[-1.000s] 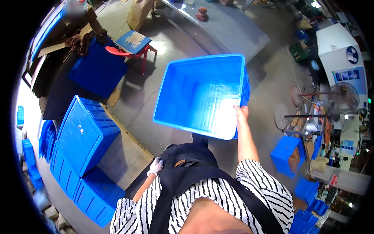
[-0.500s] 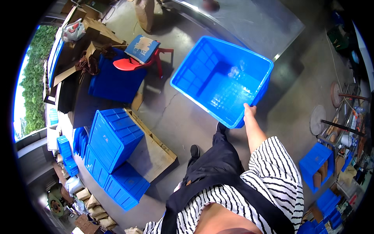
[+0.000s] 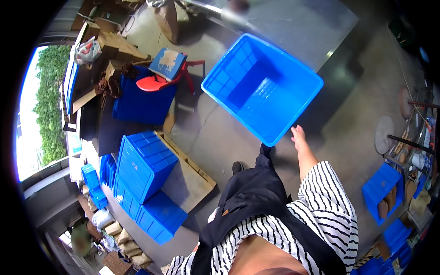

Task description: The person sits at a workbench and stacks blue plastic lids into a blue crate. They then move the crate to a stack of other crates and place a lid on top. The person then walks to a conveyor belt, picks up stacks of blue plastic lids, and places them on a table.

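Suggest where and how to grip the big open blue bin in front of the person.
I'd take the blue bin by its near right rim, coming from the near right, thumb inside, fingers outside. The mouth faces up toward the wearer, leaving that thin edge exposed, and the open right hand is close beside it.

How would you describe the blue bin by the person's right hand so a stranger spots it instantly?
Start at the grey metal table along the picture's top. Just below it, beside the person's right hand, is the large blue bin. Unlike the blue bins stacked at left, its wide mouth faces you, showing its inner walls and bottom.
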Demonstrator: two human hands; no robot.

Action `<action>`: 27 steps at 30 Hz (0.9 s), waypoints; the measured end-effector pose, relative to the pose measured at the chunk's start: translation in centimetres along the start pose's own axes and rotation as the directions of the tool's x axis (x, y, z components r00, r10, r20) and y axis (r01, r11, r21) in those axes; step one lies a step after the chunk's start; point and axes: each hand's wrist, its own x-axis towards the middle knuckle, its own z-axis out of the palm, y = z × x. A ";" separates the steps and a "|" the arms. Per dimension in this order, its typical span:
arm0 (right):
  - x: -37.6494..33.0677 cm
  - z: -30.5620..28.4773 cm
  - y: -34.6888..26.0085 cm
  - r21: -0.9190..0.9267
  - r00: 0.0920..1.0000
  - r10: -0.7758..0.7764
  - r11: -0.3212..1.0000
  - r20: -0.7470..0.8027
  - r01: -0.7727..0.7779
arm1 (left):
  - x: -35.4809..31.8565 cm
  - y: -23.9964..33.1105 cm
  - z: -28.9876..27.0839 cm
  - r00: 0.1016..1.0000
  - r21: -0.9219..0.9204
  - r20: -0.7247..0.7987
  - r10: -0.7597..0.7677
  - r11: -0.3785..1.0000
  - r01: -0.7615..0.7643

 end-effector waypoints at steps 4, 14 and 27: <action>-2.5 -4.5 4.9 -0.047 0.996 -0.004 0.999 -0.087 0.000 | 2.0 0.7 -1.0 0.995 0.009 -0.048 0.083 0.997 -0.083; -12.4 -10.9 3.5 0.021 0.946 -0.138 0.988 -0.295 0.151 | 7.5 5.2 -4.6 0.977 -0.068 -0.192 0.094 0.992 -0.109; -52.7 -2.0 -24.8 -0.499 -0.652 -0.758 -0.573 0.021 0.651 | 6.2 0.5 -6.3 0.998 -0.111 -0.030 -0.063 0.992 0.060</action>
